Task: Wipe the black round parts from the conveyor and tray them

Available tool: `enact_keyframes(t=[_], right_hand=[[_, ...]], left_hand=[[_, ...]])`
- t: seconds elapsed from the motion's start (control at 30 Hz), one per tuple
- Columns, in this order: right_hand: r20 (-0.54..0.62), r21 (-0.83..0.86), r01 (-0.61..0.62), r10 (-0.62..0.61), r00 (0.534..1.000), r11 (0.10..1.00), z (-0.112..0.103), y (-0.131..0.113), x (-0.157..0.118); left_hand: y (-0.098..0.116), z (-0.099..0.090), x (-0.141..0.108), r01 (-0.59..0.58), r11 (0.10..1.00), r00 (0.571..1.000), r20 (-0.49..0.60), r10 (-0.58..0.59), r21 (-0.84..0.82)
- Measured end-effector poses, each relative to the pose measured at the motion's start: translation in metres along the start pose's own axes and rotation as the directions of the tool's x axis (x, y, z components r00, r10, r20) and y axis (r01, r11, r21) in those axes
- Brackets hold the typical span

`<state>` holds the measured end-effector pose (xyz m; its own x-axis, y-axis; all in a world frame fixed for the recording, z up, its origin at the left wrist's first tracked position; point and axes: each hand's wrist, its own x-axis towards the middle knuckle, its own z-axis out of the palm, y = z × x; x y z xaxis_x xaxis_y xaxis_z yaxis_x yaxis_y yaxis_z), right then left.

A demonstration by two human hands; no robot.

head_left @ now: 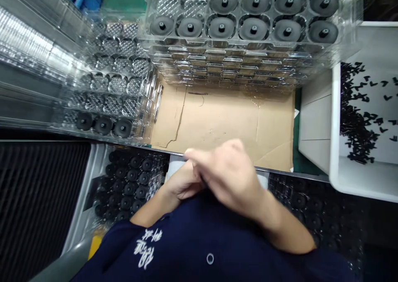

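My right hand (230,176) is closed and a little blurred, lying over my left hand (188,182) in front of my chest. The fingers of the left one are curled beneath it and partly hidden. A sliver of something dark shows between the two hands, too little to name. Just beyond them is a sheet of cardboard (224,124) on the bench. Behind that, a stack of clear plastic trays (248,44) holds round dark grey parts (222,28), each with a small black peg in its middle.
To the right, a white bin (334,120) contains many small black pieces (357,128). Another clear tray (137,87) at left has three round parts (103,125) in its front row. More trays with dark round parts (132,175) sit below the bench edge. A black ribbed panel (40,191) stands lower left.
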<state>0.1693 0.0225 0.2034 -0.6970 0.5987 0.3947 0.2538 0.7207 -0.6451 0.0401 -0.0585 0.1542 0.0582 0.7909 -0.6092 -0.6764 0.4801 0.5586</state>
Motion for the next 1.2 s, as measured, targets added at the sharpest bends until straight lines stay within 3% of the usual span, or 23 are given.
enact_keyframes(t=[0.07, 0.13, 0.2, 0.27, 0.33, 0.4, 0.57, 0.67, 0.73, 0.8, 0.9, 0.93, 0.97, 1.03, 1.07, 1.13, 1.2], right_hand=[[-0.026, 0.104, -0.220, 0.224, 0.974, 0.970, 0.001, 0.024, -0.006], [-0.075, 0.127, -0.492, 0.503, 0.861, 0.861, 0.005, 0.056, -0.022], [-0.117, -0.006, -0.687, 0.681, 0.722, 0.727, 0.013, 0.086, -0.044], [-0.067, -0.200, -0.762, 0.767, 0.638, 0.616, 0.025, 0.108, -0.067], [0.069, -0.279, -0.748, 0.789, 0.610, 0.602, 0.036, 0.116, -0.085], [0.154, -0.253, -0.716, 0.758, 0.633, 0.650, 0.045, 0.115, -0.095], [0.005, -0.236, -0.643, 0.663, 0.749, 0.728, 0.072, 0.109, -0.098], [0.077, -0.189, -0.590, 0.611, 0.788, 0.785, 0.082, 0.117, -0.095], [0.122, -0.160, -0.565, 0.585, 0.802, 0.809, 0.075, 0.119, -0.087], [0.081, -0.128, -0.586, 0.597, 0.798, 0.801, 0.056, 0.111, -0.074], [-0.200, -0.042, -0.576, 0.558, 0.805, 0.816, 0.019, 0.070, -0.048], [-0.310, -0.049, -0.502, 0.465, 0.829, 0.863, 0.009, 0.053, -0.040], [-0.331, -0.083, -0.385, 0.339, 0.881, 0.919, 0.002, 0.036, -0.033], [-0.238, -0.131, -0.187, 0.153, 0.959, 0.974, -0.006, 0.008, -0.021], [-0.153, -0.156, -0.150, 0.126, 0.980, 0.976, -0.006, -0.001, -0.017], [-0.033, -0.241, -0.191, 0.189, 0.981, 0.951, -0.003, -0.010, -0.012], [-0.058, -0.298, -0.229, 0.222, 0.973, 0.927, 0.005, -0.010, -0.009]], left_hand=[[0.004, -0.002, 0.000, 0.042, 0.998, 0.997, 0.060, -0.039, -0.046], [0.011, -0.003, 0.000, 0.087, 0.989, 0.989, 0.128, -0.072, -0.116], [0.017, -0.004, 0.001, 0.115, 0.979, 0.980, 0.181, -0.084, -0.167], [0.021, -0.005, 0.001, 0.109, 0.976, 0.978, 0.197, -0.071, -0.188], [0.022, -0.005, 0.001, 0.087, 0.975, 0.977, 0.208, -0.043, -0.206], [0.021, -0.005, 0.001, 0.077, 0.972, 0.975, 0.222, -0.027, -0.221], [0.021, -0.005, 0.001, 0.086, 0.976, 0.981, 0.190, -0.048, -0.199], [0.019, -0.006, 0.002, 0.069, 0.983, 0.989, 0.145, -0.044, -0.170], [0.019, -0.005, 0.000, 0.045, 0.986, 0.991, 0.133, -0.023, -0.159], [0.018, -0.003, -0.002, 0.007, 0.986, 0.988, 0.150, 0.018, -0.164], [0.018, 0.001, -0.006, -0.036, 0.986, 0.984, 0.169, 0.063, -0.161], [0.017, 0.001, -0.006, -0.051, 0.988, 0.985, 0.159, 0.074, -0.143], [0.016, 0.001, -0.006, -0.062, 0.991, 0.986, 0.144, 0.079, -0.117], [0.014, -0.001, -0.004, -0.084, 0.994, 0.990, 0.106, 0.091, -0.068], [0.012, -0.002, -0.003, -0.093, 0.994, 0.991, 0.087, 0.098, -0.054], [0.009, -0.004, 0.000, -0.124, 0.991, 0.989, 0.069, 0.128, -0.051], [0.007, -0.004, 0.002, -0.191, 0.980, 0.979, 0.067, 0.195, -0.055]])
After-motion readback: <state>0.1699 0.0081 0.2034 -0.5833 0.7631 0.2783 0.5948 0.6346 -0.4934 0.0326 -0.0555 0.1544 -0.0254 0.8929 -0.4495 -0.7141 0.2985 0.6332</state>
